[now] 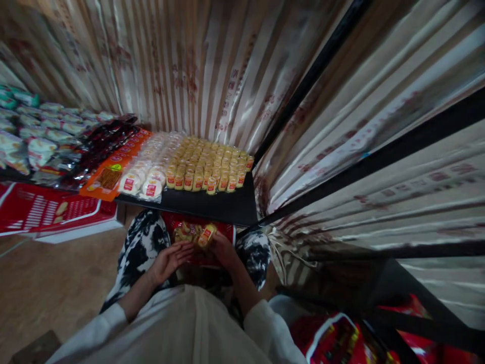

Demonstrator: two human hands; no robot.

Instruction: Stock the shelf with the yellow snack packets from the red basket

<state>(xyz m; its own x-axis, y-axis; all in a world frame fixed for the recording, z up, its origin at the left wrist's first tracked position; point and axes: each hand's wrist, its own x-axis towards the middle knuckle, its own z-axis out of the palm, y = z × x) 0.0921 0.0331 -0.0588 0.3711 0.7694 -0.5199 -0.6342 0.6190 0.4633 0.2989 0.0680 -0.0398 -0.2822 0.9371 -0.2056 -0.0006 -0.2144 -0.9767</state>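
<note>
My left hand (171,259) reaches into a red box (223,230) on my lap, fingers curled at its near edge beside the yellow wrapped snack packets (185,232) lying in it. Whether it grips one is unclear. My right hand (222,248) is closed on a small yellow packet with a red label (206,235), held just above the box. Ahead, a black shelf (220,206) carries rows of the same yellow packets (210,167) standing upright.
Left of the yellow rows lie white round packets (146,184), orange flat packs (109,177), dark packs (102,146) and pale bagged snacks (38,141). A red carton (49,212) stands below left. Striped curtain hangs behind. Red bags (341,338) lie at right. Brown floor at left.
</note>
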